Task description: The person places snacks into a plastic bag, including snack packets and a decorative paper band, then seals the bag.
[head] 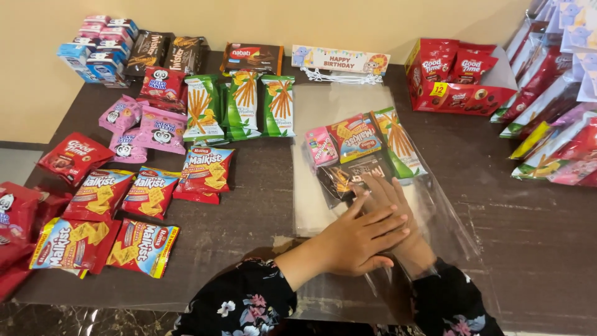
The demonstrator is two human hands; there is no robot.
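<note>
Hands (373, 233) flat on snack bag (367, 158)

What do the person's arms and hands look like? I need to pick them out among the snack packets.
Both arms wear dark sleeves with a floral print, white and pink blossoms; see the left sleeve and right sleeve. The left hand and right hand are bare, with no gloves, rings or watch visible.
</note>
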